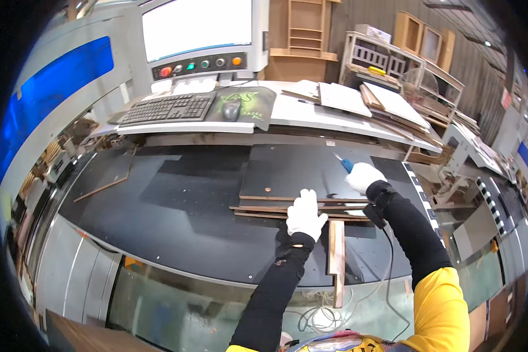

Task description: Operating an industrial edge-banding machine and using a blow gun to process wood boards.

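On dark panel stack (299,176), left hand (305,213) spread flat, right hand (364,176) gripping blue-handled tool (344,163).

A black keyboard (167,108) and mouse (232,109) sit below a white monitor (196,26), with shelving (393,58) behind.

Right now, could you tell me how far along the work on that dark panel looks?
Done: the dark panel lies flat on the machine bed, over thin wooden strips. In hand: the gloved left hand presses its front edge while the right hand holds a blue-handled tool to its surface. Left: a loose wooden strip lies beside the hands, untouched.
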A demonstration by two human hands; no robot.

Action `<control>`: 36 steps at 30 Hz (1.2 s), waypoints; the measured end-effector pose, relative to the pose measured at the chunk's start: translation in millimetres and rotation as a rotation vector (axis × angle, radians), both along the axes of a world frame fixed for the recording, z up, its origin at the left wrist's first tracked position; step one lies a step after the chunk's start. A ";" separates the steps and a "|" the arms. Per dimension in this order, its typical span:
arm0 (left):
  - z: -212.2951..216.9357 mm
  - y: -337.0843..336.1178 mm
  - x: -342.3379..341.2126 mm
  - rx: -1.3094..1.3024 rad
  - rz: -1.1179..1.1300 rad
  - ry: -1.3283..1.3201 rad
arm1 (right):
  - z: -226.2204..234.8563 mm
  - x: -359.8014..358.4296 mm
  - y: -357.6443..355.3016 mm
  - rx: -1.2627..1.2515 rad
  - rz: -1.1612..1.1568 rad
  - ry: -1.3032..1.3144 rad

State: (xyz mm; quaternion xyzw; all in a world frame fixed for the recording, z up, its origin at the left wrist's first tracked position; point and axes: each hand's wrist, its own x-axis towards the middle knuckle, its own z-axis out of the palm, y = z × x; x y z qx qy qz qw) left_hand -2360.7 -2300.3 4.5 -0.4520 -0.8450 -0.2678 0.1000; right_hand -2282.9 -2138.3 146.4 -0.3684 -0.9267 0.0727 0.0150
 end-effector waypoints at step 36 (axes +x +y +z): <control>-45.0 -143.9 86.3 -0.126 0.064 0.149 | -107.6 283.9 -106.3 -1.076 0.050 0.986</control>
